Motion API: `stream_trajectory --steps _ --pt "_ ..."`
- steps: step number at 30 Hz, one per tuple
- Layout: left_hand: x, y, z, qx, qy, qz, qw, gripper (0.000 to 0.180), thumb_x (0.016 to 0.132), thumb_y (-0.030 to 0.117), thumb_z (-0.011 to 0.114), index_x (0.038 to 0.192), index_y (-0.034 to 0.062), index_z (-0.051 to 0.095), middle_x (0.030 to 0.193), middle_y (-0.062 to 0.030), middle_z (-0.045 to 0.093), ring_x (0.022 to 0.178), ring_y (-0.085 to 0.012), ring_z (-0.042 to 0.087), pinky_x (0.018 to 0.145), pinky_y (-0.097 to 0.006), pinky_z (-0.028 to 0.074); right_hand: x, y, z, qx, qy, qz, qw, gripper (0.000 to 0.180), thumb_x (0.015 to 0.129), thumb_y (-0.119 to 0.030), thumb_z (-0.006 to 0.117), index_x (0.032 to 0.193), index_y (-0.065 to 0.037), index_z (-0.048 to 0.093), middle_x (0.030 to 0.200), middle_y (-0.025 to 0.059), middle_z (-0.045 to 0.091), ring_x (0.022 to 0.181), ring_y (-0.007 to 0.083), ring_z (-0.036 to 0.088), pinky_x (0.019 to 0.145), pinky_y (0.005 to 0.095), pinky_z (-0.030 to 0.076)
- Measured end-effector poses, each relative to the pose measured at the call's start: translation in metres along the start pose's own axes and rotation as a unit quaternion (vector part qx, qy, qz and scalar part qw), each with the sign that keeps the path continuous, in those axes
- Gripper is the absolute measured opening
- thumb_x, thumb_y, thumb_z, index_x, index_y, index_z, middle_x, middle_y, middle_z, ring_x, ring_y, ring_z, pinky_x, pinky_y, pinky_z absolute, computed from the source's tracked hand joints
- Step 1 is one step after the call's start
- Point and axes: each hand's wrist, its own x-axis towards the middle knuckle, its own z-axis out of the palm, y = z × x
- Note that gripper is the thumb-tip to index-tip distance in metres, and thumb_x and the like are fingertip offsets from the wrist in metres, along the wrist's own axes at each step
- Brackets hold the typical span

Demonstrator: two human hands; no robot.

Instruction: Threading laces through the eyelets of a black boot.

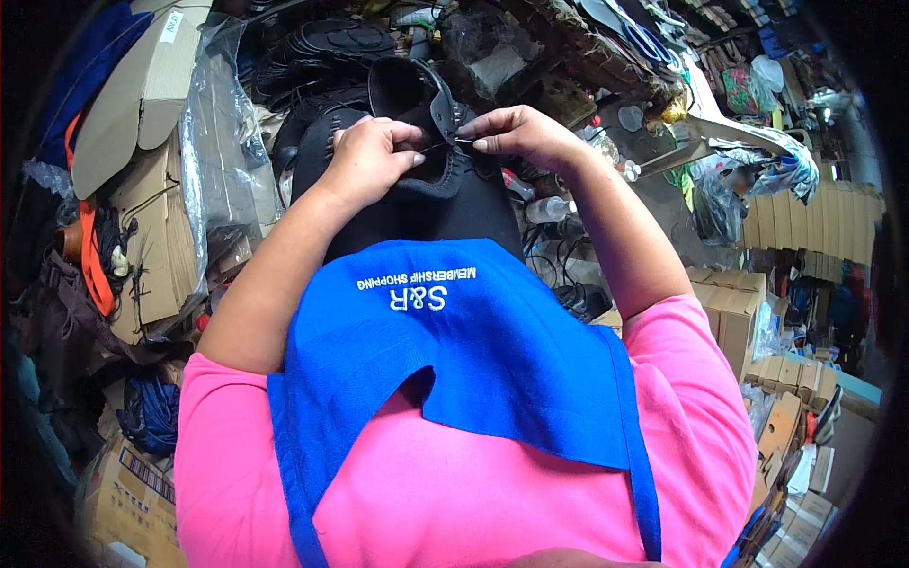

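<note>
A black shoe or boot point(440, 177) rests on my lap, its curved upper part standing up with a row of stitches along the edge. My left hand point(369, 159) is closed at the shoe's left side, thumb and fingers pinching at its opening; a thread may run there, too fine to be sure. From the right, my right hand point(521, 135) pinches a thin, shiny needle point(464, 141), which points toward the shoe's edge. The fingertips of both hands are a short way apart, with the black upper between them.
Dark shoe parts point(331, 43) lie piled beyond my knees. Cardboard point(156, 227) and clear plastic sheeting point(227, 142) stand at the left. To the right are a clear plastic bottle point(549, 209), cardboard boxes point(727, 308) and a plastic bag point(720, 208). A blue apron point(473, 350) covers my front.
</note>
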Motion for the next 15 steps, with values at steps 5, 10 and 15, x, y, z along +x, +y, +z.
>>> stream_trajectory --steps 5,10,15 --pt "0.011 -0.014 0.016 -0.108 0.0 -0.051 0.993 0.025 0.074 0.011 0.072 0.097 0.0002 0.068 0.088 -0.0074 0.066 0.088 -0.0147 0.06 0.083 -0.029 0.046 0.002 0.004 -0.001 0.053 -0.007 0.008 0.999 0.03 0.084 -0.007 0.066 0.113 -0.002 0.063 0.103 0.0018 0.066 0.094 0.0093 0.059 0.09 0.0252 0.044" --pt "0.013 -0.013 0.019 -0.162 0.083 0.0 0.983 0.015 0.076 0.011 0.071 0.083 -0.0005 0.065 0.08 -0.0046 0.059 0.079 -0.0138 0.057 0.073 -0.027 0.044 0.003 0.004 -0.005 0.072 -0.04 0.014 0.997 0.031 0.085 -0.008 0.065 0.115 -0.002 0.062 0.105 0.0023 0.066 0.097 0.0091 0.059 0.093 0.0252 0.043" --pt "-0.011 -0.001 0.008 -0.075 0.149 0.055 0.984 0.016 0.076 0.011 0.069 0.072 0.0003 0.058 0.073 -0.0075 0.053 0.07 -0.0187 0.052 0.065 -0.028 0.04 0.002 0.009 -0.006 0.081 -0.035 0.002 0.996 0.033 0.085 -0.008 0.064 0.118 -0.003 0.061 0.108 0.0024 0.066 0.098 0.009 0.058 0.093 0.0252 0.042"
